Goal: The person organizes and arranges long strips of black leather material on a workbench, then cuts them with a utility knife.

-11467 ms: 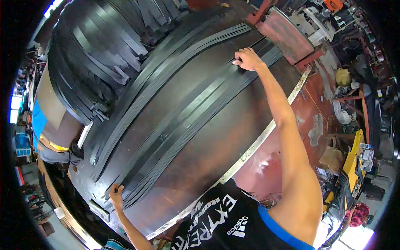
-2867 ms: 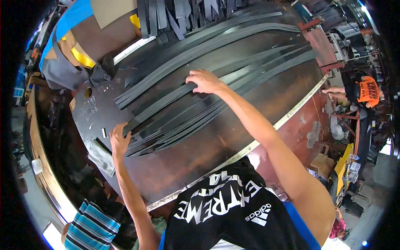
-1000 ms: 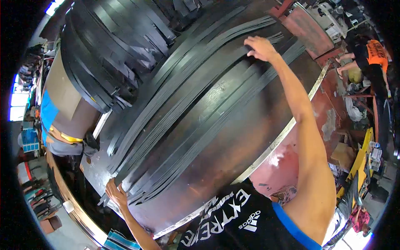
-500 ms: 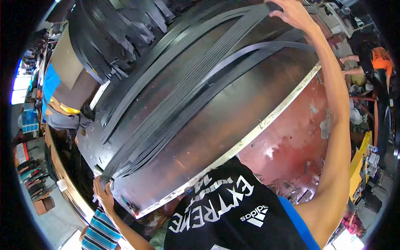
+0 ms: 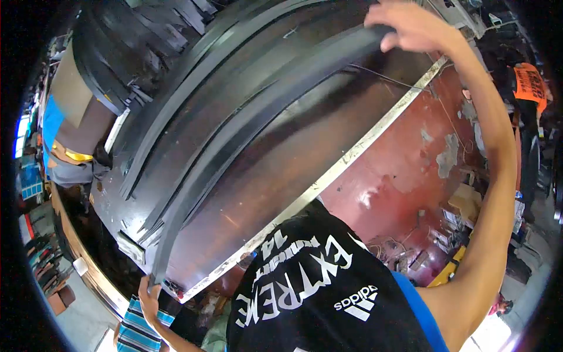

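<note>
A long bundle of flat dark grey strips (image 5: 229, 138) bows across the dark tabletop, held at both ends. My left hand (image 5: 149, 298) is closed on its near end at the table's lower left corner. At the far upper end my right hand (image 5: 407, 28) wraps around the bundle, thumb underneath and fingers over the top. The strips lie mostly together as one band, with some loose edges showing near the lower left. The material of the strips cannot be made out.
More dark strips (image 5: 193, 82) curve along the table behind the bundle. A heap of dark strips (image 5: 111, 50) stands at upper left. The table has a pale edge (image 5: 328, 179), with a worn red surface (image 5: 387, 158) beyond. A person in orange (image 5: 529, 85) is at far right.
The strips, fanned apart with one looping out, are now drawn together into a smoother band. My left hand has moved down slightly. The right hand sits a little lower in view.
</note>
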`<state>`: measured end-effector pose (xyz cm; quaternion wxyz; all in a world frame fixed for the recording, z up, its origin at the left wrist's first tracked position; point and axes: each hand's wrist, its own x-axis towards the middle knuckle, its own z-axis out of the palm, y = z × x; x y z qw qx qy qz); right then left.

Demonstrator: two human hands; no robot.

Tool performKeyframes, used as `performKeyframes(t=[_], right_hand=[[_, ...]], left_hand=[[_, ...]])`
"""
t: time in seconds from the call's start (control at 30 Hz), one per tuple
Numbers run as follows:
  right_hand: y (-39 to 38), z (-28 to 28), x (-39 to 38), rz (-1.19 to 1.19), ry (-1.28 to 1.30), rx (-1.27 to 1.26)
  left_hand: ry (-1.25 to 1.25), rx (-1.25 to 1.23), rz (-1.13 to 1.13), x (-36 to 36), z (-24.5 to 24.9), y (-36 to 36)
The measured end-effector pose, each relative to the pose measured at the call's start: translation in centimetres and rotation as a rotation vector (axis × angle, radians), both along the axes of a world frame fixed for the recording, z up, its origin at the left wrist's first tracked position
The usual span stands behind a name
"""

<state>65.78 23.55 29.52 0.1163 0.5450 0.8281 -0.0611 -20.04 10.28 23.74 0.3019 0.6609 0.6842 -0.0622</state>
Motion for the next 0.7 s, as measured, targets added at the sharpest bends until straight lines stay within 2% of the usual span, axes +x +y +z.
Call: performKeyframes(t=[0.07,0.13,0.2,0.27,0.3,0.33,0.47,0.53,0.6,0.63,0.67,0.7], right_hand=[[-3.3,-2.6,-1.0,-0.057,0.112,-0.127],[-5.2,-4.6,-2.7,-0.07,0.141,-0.376],[-7.6,-8.6,-3.5,-0.073,0.208,-0.488],[-9.2,-12.4,-4.9,-0.127,0.204,-0.632],[-9.7,-14.8,-5.4,-0.134,0.226,-0.682],[-10.2,-17.0,-5.9,-0.138,0.251,-0.732],[-10.7,-21.9,-7.3,-0.192,0.24,-0.789],[-10.9,-24.3,-6.1,-0.294,0.385,-0.745],[-10.8,-25.5,-4.4,-0.261,0.425,-0.707],[-10.7,-26.0,-3.5,-0.238,0.461,-0.666],[-10.2,-25.2,-3.1,-0.277,0.4,-0.689],[-10.0,-24.4,-2.4,-0.342,0.455,-0.689]], left_hand=[[0.019,0.056,0.017,-2.0,-0.7,-2.5],[-0.035,-0.219,0.179,-2.2,-0.1,-3.3],[0.008,-0.372,0.198,-2.8,-0.2,-4.2],[0.025,-0.41,0.19,-6.6,-1.6,-6.3],[0.041,-0.432,0.194,-5.6,-1.2,-6.1],[-0.036,-0.477,0.311,-9.0,-2.6,-7.7],[-0.058,-0.536,0.349,-9.0,-3.1,-9.1],[-0.092,-0.535,0.385,-9.1,-3.9,-9.8],[-0.08,-0.458,0.391,-10.2,-5.5,-10.7],[-0.085,-0.363,0.273,-12.0,-7.5,-11.6],[-0.175,-0.377,0.399,-6.2,-6.2,-10.2],[-0.16,-0.367,0.353,-5.8,-7.3,-10.2]])
